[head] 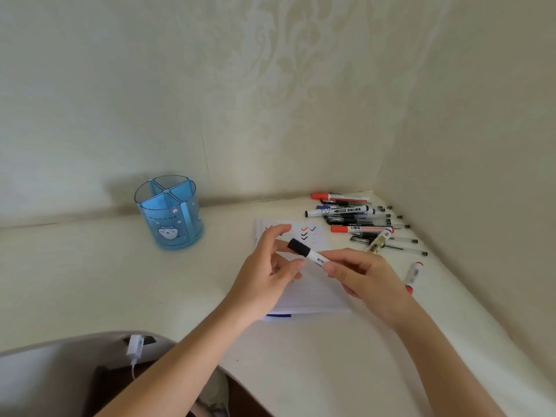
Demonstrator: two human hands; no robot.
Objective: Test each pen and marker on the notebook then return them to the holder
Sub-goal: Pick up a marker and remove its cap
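My right hand [365, 273] grips the white barrel of a marker with a black cap [305, 251] above the notebook [313, 291]. The fingers of my left hand [267, 272] hover around the black cap, spread apart; whether they touch it I cannot tell. The notebook page shows red, black and blue check marks [307, 233]. A blue pen holder [170, 213] with empty compartments and a cat picture stands at the left, well apart from both hands. A pile of pens and markers [361, 222] lies at the back right corner.
One red-capped marker [412, 276] lies alone to the right of the notebook. The white desk [90, 266] meets walls at the back and right. A white charger plug [134, 346] sits in a socket below the desk's curved front edge.
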